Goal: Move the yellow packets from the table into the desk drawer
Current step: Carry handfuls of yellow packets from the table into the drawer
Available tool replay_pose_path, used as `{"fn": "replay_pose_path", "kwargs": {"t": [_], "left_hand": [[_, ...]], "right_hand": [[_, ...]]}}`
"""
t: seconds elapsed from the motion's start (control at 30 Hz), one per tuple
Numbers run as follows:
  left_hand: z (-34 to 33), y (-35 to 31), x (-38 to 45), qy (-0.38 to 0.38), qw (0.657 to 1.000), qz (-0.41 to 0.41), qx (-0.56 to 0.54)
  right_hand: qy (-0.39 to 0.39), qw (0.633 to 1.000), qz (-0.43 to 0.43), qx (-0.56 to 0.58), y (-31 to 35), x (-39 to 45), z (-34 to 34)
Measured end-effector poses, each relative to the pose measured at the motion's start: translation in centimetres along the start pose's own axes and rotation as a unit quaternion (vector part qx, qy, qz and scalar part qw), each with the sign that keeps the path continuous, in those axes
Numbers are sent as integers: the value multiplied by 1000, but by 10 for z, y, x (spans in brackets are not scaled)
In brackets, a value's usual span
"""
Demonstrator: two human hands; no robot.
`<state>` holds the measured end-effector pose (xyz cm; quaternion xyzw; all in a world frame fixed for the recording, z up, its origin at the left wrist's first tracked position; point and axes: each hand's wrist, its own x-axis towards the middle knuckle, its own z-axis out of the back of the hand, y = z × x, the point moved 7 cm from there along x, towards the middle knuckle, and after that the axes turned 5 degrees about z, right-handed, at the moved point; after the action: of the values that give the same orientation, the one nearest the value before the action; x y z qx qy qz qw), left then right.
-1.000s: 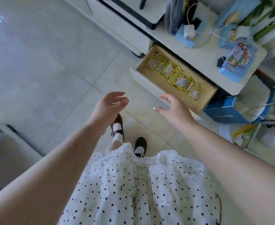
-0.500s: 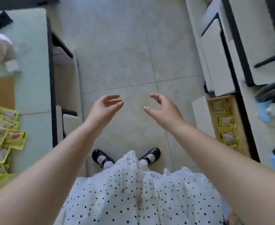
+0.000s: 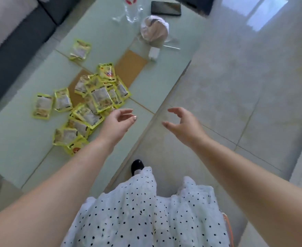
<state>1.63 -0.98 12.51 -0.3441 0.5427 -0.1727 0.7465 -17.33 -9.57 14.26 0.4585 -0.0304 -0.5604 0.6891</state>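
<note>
Both hands are held empty in the air. Left hand point(image 3: 117, 122) is seen above the near edge of the glass table point(image 3: 12, 139), fingers loosely spread and slightly bent, nothing touched. Right hand point(image 3: 184, 125) is seen over the tiled floor point(image 3: 244, 77), fingers half-curled, nothing gripped. Yellow packets point(image 3: 93, 102) are piled on the table just beside the left hand. A black phone point(image 3: 165, 8) and plastic bottle point(image 3: 132, 8) are seen at the table's far end.

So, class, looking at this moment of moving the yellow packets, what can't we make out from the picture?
- Desk drawer: outside the head view, so its state is unknown.
- Yellow packets: they overlap and the left hand covers some, so no exact count; their print is too blurred to read.
- Clear bottle: top cut off by the upper edge.
- Table: near left corner runs off frame.
</note>
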Motion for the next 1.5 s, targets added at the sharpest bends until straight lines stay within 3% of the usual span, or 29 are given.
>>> {"fn": "replay_pose_path", "kwargs": {"t": [0.27, 0.6, 0.93, 1.27, 1.37, 1.5], "left_hand": [[91, 20, 54, -105, 992, 44, -62], [123, 63, 154, -244, 949, 170, -109], [126, 89, 236, -379, 889, 259, -4], [113, 83, 243, -424, 873, 238, 47], [113, 80, 244, -422, 880, 214, 28], [115, 82, 243, -426, 884, 184, -56]], "right_hand": [[90, 992, 36, -77, 64, 91, -53], [191, 965, 65, -166, 92, 245, -113], [212, 962, 52, -166, 98, 368, -200], [157, 948, 106, -257, 117, 398, -240], [175, 956, 113, -207, 126, 400, -251], [191, 973, 58, -117, 127, 401, -251]]}}
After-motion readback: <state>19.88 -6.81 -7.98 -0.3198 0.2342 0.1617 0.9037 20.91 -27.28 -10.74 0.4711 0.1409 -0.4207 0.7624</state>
